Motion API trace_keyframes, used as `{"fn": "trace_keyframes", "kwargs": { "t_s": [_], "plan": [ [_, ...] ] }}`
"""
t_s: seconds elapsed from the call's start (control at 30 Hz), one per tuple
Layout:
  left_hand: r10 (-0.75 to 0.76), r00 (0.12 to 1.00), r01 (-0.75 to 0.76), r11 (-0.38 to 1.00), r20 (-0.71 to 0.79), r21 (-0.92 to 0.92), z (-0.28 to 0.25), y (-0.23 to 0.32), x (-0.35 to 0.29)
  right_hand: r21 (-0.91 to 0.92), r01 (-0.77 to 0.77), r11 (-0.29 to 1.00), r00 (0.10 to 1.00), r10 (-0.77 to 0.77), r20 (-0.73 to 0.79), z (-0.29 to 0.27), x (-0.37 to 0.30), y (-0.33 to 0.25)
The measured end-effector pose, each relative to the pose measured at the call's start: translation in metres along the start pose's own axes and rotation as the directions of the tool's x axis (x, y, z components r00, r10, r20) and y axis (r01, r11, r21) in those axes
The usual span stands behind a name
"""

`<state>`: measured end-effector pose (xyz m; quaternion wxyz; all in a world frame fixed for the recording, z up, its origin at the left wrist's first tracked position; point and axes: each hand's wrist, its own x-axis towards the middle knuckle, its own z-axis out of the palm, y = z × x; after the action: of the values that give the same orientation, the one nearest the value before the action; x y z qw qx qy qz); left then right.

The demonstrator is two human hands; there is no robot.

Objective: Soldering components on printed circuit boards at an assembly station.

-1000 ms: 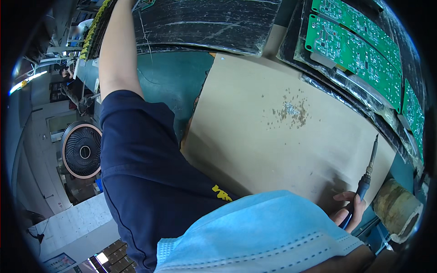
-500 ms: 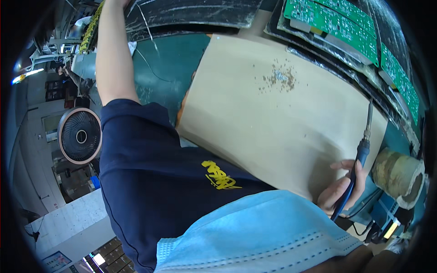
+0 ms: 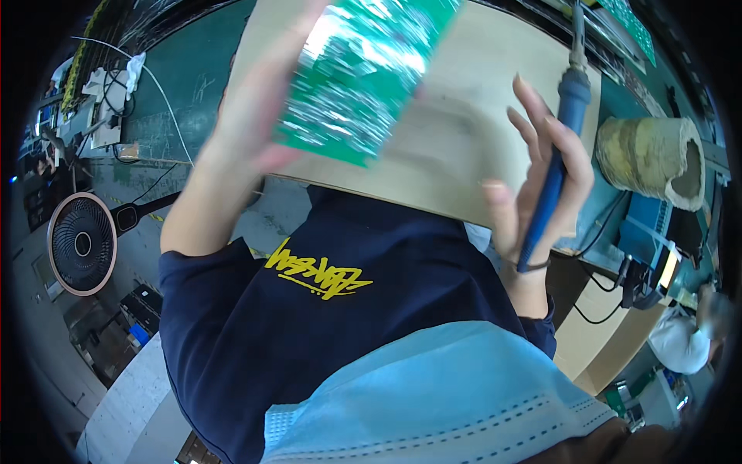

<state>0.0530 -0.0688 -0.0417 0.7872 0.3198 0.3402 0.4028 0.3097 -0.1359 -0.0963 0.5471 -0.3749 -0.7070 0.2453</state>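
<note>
A light blue face mask point(image 3: 433, 387) fills the lower edge, and just beyond it spreads a dark navy shirt point(image 3: 440, 271) with yellow print on the chest. The right hand point(image 3: 527, 199) holds a blue-handled soldering iron point(image 3: 573, 100), with one finger bent over the handle while the thumb and other fingers stand spread; the metal end points away from the body, toward the upper edge. A dark band point(image 3: 535, 267) crosses that wrist. The left hand point(image 3: 259, 112), blurred, grips a green circuit board point(image 3: 363, 85) by its left side, and the board is over the tan sheet point(image 3: 456, 155), tilted and well apart from the iron. The blur hides the board's small parts. The sheet lies on a green tabletop point(image 3: 185, 62), where a pale cable point(image 3: 158, 85) curves at the left. To the right of the iron, a thick-walled, stained hollow cylinder point(image 3: 638, 155) lies on its side, its open end facing right, with a blue object point(image 3: 645, 224) just below it. Farther off, part of another green board point(image 3: 630, 27) shows at the upper right, a round fan point(image 3: 83, 243) stands at the left, and a person in white point(image 3: 680, 340) is at the far right
</note>
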Motion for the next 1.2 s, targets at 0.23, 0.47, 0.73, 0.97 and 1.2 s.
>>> {"fn": "trace_keyframes", "kwargs": {
  "t_s": [0.23, 0.47, 0.73, 0.97, 1.2],
  "plan": [
    [-0.410, 0.910, 0.383, 0.890, -0.064, -0.248, 0.043, -0.073, 0.013, 0.055, -0.102, 0.993, 0.984, 0.093, 0.149, 0.003, -0.010, -0.004],
    [-0.433, 0.900, 0.420, 0.892, 0.054, 0.169, 0.022, -0.071, 0.016, -0.093, -0.112, 0.989, 0.969, 0.129, 0.210, -0.008, -0.016, -0.009],
    [-0.099, 0.976, -0.112, 0.524, 0.191, 0.844, 0.003, -0.064, 0.018, -0.119, -0.131, 0.984, 0.958, 0.156, 0.239, -0.001, -0.020, -0.007],
    [0.147, 0.927, -0.366, 0.160, 0.345, 0.917, 0.001, -0.052, 0.020, -0.099, -0.134, 0.986, 0.947, 0.157, 0.281, 0.001, -0.022, -0.003],
    [0.207, 0.908, -0.391, 0.098, 0.365, 0.915, -0.025, 0.011, 0.058, -0.050, -0.220, 0.974, 0.974, 0.222, 0.032, -0.006, -0.020, -0.009]
  ]
}}
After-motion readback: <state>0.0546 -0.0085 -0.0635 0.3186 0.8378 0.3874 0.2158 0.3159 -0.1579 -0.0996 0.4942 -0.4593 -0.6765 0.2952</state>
